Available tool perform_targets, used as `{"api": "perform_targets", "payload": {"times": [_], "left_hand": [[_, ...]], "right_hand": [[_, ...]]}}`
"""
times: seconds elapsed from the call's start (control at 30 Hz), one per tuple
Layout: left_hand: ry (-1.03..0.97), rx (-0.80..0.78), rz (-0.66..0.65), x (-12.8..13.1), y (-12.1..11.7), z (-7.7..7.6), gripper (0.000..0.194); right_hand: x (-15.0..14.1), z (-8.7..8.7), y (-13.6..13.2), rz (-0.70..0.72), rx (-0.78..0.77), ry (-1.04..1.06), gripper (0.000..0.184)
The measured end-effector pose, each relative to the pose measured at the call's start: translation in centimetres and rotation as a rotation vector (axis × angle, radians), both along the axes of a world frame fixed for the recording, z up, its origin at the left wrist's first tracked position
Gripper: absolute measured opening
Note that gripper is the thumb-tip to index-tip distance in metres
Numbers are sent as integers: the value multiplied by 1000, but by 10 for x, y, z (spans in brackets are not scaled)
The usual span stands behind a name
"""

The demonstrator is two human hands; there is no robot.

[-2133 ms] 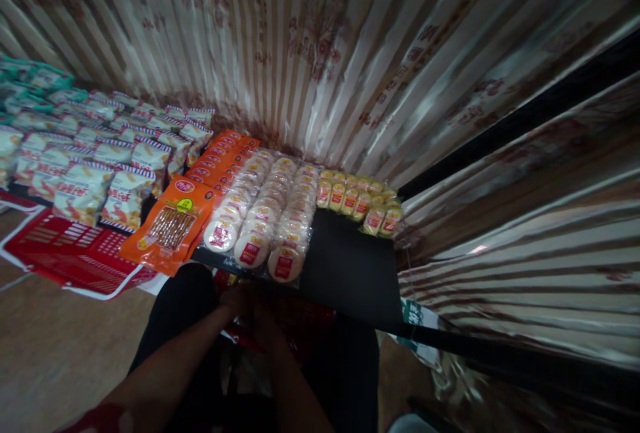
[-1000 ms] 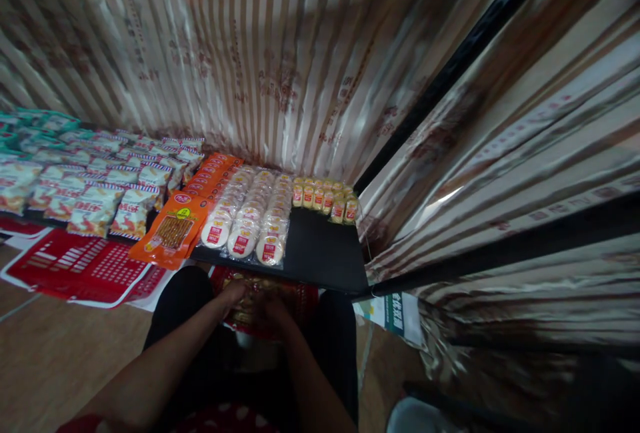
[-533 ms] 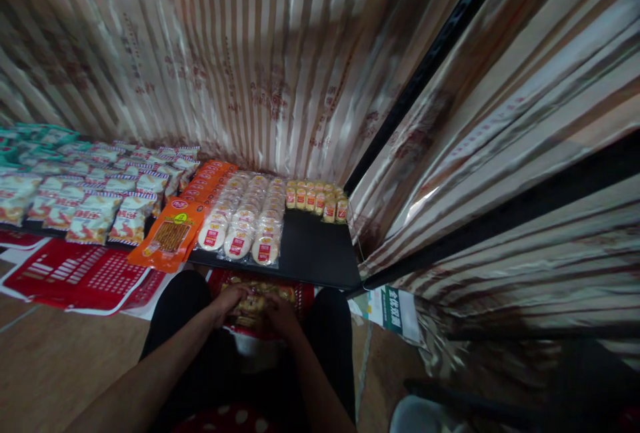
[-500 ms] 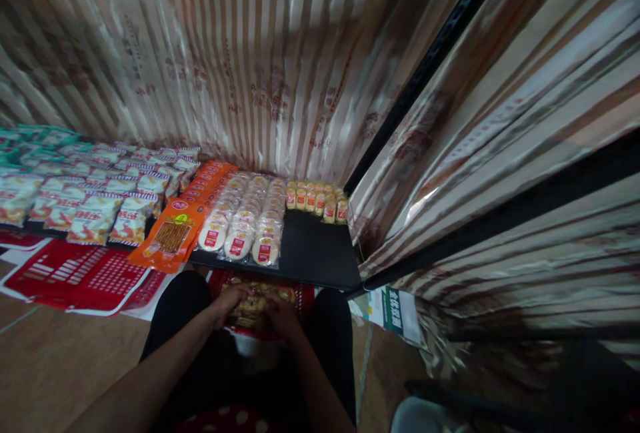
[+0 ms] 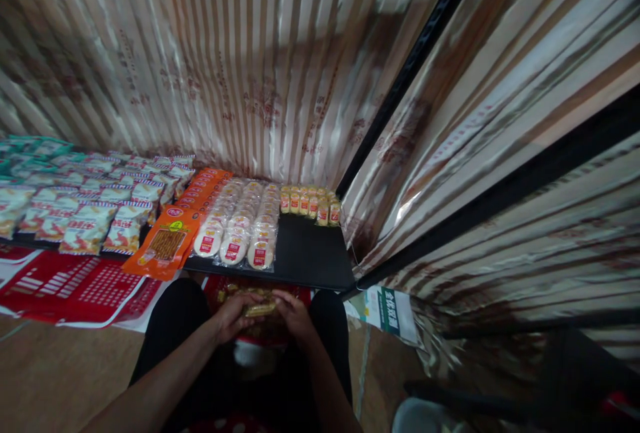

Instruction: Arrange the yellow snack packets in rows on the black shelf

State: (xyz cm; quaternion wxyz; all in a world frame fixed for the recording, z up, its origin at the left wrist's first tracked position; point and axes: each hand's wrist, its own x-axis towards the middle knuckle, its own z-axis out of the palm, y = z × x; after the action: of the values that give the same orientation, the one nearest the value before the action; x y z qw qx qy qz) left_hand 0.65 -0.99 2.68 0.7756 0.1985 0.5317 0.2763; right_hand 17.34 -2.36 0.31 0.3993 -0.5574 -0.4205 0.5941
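Both hands meet low in front of me, over a red basket (image 5: 295, 294) between my knees. My left hand (image 5: 233, 313) and my right hand (image 5: 296, 313) are closed on the two ends of a small yellowish snack packet (image 5: 259, 309). More packets lie in the basket beneath. Just beyond is a black shelf (image 5: 307, 256) with three rows of round white rice-cracker packs (image 5: 240, 223), a row of small yellow packets (image 5: 309, 201) at its back, and orange snack bags (image 5: 167, 244) on the left.
White and red snack bags (image 5: 85, 209) fill the shelf's left part. A flattened red basket (image 5: 70, 285) lies on the wooden floor at left. Striped curtains (image 5: 260, 66) hang behind and to the right. A green and white carton (image 5: 383, 307) sits under the shelf's right corner.
My hands have drawn a little back toward me and lifted one small packet out of the red basket. The view has tilted up slightly.
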Motion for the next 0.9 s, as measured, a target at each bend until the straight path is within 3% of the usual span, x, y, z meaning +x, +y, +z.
{"api": "perform_targets", "payload": {"times": [0.23, 0.5, 0.67, 0.9], "left_hand": [[-204, -37, -7, 14, -1, 5, 28], [-43, 40, -106, 31, -7, 18, 32], [-26, 186, -185, 35, -8, 24, 34], [-44, 375, -271, 55, -3, 17, 42]], "right_hand": [[12, 21, 4, -97, -38, 31, 61], [22, 27, 18, -113, -32, -97, 55], [31, 32, 24, -92, 55, -352, 41], [40, 58, 34, 3, 133, -672, 35]]}}
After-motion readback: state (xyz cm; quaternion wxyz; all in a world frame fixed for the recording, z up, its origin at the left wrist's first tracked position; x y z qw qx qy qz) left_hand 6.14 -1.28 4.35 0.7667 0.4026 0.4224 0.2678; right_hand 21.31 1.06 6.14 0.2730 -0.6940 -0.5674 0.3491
